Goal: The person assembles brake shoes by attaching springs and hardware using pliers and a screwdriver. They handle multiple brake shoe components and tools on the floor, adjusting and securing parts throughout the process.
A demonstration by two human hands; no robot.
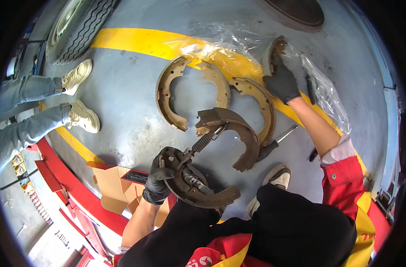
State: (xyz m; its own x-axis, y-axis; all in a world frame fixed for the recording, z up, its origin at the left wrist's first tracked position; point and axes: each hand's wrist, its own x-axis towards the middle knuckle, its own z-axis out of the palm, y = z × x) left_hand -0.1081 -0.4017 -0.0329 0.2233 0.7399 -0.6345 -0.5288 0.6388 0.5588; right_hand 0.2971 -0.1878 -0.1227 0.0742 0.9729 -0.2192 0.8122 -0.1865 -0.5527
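My left hand (159, 179), in a black glove, is closed around the end of a worn brake shoe (212, 199) held above my lap. A coil spring (204, 142) joins that shoe to a second brown brake shoe (236, 125), which hangs out over the floor. Ahead to the right, my gloved right hand (282, 82) grips another curved brake shoe (269, 55) beside clear plastic film (330, 100). Between the hands, several lighter brake shoes lie on the floor, among them a left one (164, 95), a middle one (218, 84) and a right one (266, 104).
A screwdriver (286, 134) lies by my foot. An opened cardboard box (109, 184) stands left of my knee, near a red metal frame (65, 178). Another person's shoes (85, 116) are at the left, below a tyre (80, 29). A round brown object (298, 13) sits far ahead.
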